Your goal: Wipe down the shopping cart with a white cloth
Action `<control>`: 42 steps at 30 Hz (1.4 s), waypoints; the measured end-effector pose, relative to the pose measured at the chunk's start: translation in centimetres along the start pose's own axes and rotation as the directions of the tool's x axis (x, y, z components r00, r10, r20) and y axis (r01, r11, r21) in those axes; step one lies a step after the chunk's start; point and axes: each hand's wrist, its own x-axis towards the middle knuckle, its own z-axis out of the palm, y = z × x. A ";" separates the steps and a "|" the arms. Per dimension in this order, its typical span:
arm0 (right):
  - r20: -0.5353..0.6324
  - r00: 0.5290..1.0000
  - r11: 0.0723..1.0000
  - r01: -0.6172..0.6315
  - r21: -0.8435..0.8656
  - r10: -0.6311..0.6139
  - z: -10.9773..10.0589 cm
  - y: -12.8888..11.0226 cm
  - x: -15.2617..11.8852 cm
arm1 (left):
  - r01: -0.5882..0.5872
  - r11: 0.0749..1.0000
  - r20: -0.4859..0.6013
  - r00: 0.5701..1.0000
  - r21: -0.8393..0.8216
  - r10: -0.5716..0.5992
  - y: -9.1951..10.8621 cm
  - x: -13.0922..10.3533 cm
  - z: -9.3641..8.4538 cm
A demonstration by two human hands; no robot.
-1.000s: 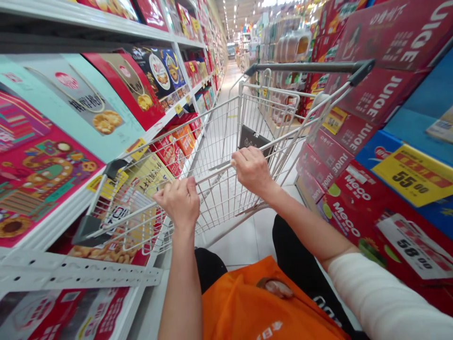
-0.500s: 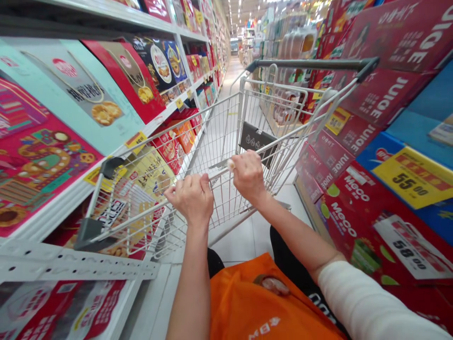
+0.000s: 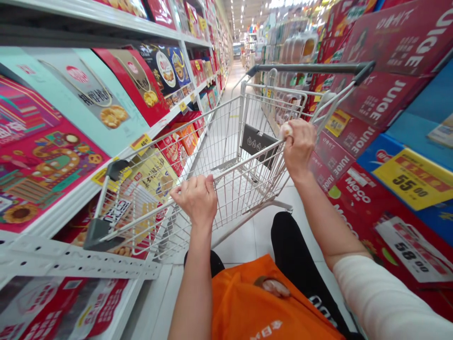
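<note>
A wire shopping cart (image 3: pixel 233 189) with grey corner pieces stands crosswise in front of me, its dark push handle (image 3: pixel 307 69) on the far right side. My left hand (image 3: pixel 197 200) is wrapped over the near top rail of the cart, about the middle of the basket. Further along that same rail, toward the handle end, my right hand (image 3: pixel 299 147) is closed around the wire. A dark plate with round icons (image 3: pixel 260 145) hangs inside the basket below the handle. The cart's front left corner (image 3: pixel 101 231) lies close against the shelf.
Shelves of boxed gift packs (image 3: pixel 99 94) line the left side. Stacked red drink cartons (image 3: pixel 382 94) and a yellow price sign (image 3: pixel 412 179) flank the right. Between them the tiled aisle (image 3: pixel 233 75) runs into the distance. A perforated shelf bracket (image 3: pixel 71 259) juts out at lower left.
My right hand has shifted along the rail to the right, toward the handle end, and grips there. The left hand keeps its place on the rail. The view has moved slightly.
</note>
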 end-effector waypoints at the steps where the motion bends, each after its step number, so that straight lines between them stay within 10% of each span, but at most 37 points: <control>1: 0.021 1.000 1.000 0.014 0.015 -0.014 0.2 -1.3 -0.8 | 0.006 1.000 -0.010 1.000 -0.014 -0.006 0.1 0.0 0.0; 8: 0.240 0.940 0.966 0.212 0.147 -0.243 2.0 -11.3 -7.5 | 0.044 0.999 0.028 0.999 -0.025 -0.044 0.7 0.2 -0.1; 12: 0.278 0.895 0.934 0.306 0.185 -0.348 1.5 -8.6 -6.5 | -0.013 0.998 0.078 0.997 -0.061 0.018 -0.5 -0.4 -1.3; 18: 0.102 0.994 0.998 0.037 0.052 -0.042 1.1 -2.9 -2.9 | 0.046 0.999 0.067 0.997 0.007 -0.047 -4.7 -1.7 -3.2; 27: 0.208 0.964 0.969 0.117 0.217 -0.163 2.4 -13.3 -8.7 | 0.040 0.997 0.084 0.995 0.059 -0.045 -4.6 -1.8 -2.5; 32: 0.358 0.862 0.924 0.272 0.269 -0.358 1.6 -9.0 -7.1 | -0.080 0.993 0.105 0.992 0.082 0.071 -5.5 -2.5 -3.0; 36: 0.220 0.960 0.973 0.133 0.191 -0.174 1.6 -5.6 -5.3 | -0.125 0.989 0.105 0.988 0.076 0.117 -5.5 -3.1 -3.2; 42: 0.242 0.968 0.979 0.025 0.200 -0.074 2.4 -13.1 -9.8 | -0.075 0.994 0.129 0.989 0.077 0.065 -4.1 -3.3 -2.9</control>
